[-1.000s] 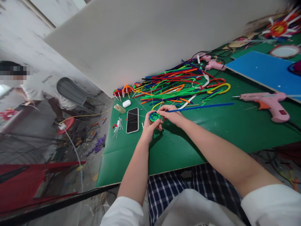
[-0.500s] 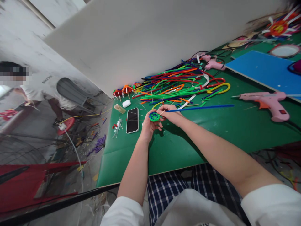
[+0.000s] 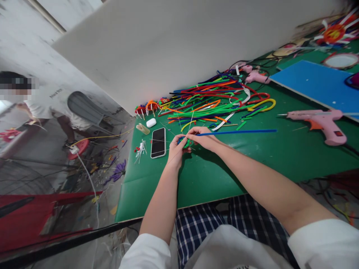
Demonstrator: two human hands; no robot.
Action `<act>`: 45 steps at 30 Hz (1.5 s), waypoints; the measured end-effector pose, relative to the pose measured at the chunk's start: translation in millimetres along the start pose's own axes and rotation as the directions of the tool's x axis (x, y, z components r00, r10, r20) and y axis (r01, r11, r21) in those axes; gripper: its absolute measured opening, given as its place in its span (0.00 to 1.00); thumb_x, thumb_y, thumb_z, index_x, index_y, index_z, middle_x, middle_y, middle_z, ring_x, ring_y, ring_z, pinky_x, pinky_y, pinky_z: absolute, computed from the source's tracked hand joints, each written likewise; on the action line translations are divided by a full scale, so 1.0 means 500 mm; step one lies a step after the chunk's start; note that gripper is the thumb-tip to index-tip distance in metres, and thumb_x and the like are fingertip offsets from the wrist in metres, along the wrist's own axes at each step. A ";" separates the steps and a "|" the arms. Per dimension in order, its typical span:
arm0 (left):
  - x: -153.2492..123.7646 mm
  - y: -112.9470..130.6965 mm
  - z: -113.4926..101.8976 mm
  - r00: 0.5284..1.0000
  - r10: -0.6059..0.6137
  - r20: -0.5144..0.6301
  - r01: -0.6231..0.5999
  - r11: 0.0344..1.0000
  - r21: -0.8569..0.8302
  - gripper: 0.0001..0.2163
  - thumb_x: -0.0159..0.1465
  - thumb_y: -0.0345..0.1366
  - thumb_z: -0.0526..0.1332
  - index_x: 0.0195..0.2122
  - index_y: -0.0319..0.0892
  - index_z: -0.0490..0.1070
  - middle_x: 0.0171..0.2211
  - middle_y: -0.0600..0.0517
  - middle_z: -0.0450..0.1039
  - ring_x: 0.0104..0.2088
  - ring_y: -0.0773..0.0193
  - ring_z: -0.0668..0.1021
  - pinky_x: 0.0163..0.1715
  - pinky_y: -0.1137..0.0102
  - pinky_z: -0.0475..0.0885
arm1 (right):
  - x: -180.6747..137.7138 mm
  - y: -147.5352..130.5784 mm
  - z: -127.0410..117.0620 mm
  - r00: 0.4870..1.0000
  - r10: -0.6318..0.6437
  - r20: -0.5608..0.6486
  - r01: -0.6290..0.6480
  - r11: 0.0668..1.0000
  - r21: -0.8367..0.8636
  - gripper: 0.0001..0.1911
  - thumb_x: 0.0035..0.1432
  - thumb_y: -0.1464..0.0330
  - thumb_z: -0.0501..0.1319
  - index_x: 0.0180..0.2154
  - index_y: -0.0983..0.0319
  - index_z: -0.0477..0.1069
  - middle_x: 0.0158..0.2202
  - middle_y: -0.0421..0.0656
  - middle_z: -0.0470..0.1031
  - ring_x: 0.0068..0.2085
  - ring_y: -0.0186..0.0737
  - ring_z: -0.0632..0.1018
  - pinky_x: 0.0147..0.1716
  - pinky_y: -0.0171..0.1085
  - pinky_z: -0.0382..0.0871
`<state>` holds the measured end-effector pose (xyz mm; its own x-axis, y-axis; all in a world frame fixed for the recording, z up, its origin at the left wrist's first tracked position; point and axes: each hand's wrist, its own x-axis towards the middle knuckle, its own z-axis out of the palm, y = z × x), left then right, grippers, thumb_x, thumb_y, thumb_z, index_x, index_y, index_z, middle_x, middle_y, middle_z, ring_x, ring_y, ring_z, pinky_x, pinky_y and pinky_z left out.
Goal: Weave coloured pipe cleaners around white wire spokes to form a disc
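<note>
We weave a blue strip into a small woven disc.

Our left hand point(image 3: 175, 149) cups the green-and-blue woven disc point(image 3: 183, 141) just above the green table point(image 3: 252, 157), fingers closed around it, thin white spokes sticking out. Our right hand point(image 3: 202, 137) pinches the near end of the long blue strip point(image 3: 238, 132) against the disc. We judge the weaving midway; next, the strip needs threading between spokes and pulling snug without bending them.
</note>
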<state>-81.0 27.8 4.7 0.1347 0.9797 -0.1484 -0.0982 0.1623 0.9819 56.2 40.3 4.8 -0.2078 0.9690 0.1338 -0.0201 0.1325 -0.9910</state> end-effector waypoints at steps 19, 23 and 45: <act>0.004 -0.006 0.000 0.997 0.024 -0.071 -0.020 0.999 0.050 0.13 0.51 0.41 0.59 0.35 0.42 0.62 0.22 0.56 0.67 0.16 0.73 0.69 0.16 0.75 0.67 | 0.008 0.025 0.002 1.000 -0.005 0.000 0.005 0.995 -0.099 0.12 0.47 0.62 0.57 0.29 0.64 0.70 0.22 0.39 0.69 0.22 0.28 0.67 0.22 0.30 0.61; 0.005 -0.007 -0.003 0.999 -0.024 -0.033 0.026 0.998 0.054 0.14 0.51 0.41 0.60 0.37 0.42 0.63 0.22 0.55 0.68 0.16 0.72 0.70 0.17 0.76 0.67 | 0.006 0.022 0.000 0.998 -0.044 -0.043 0.038 0.989 -0.142 0.10 0.47 0.63 0.56 0.28 0.64 0.70 0.24 0.39 0.70 0.25 0.30 0.69 0.25 0.30 0.62; -0.001 0.001 0.000 0.994 0.070 -0.081 -0.070 0.998 0.006 0.15 0.50 0.39 0.61 0.37 0.43 0.61 0.20 0.57 0.67 0.15 0.73 0.68 0.15 0.78 0.65 | 0.009 0.025 -0.002 0.996 0.029 0.087 -0.035 0.997 0.070 0.11 0.47 0.64 0.58 0.33 0.64 0.70 0.24 0.39 0.69 0.22 0.28 0.68 0.20 0.29 0.65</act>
<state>-81.3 27.1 5.2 0.0468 0.9950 -0.0882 -0.1012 0.0925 0.9906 55.8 46.4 -6.9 -0.2923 0.9506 0.1041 -0.0810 0.0838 -0.9932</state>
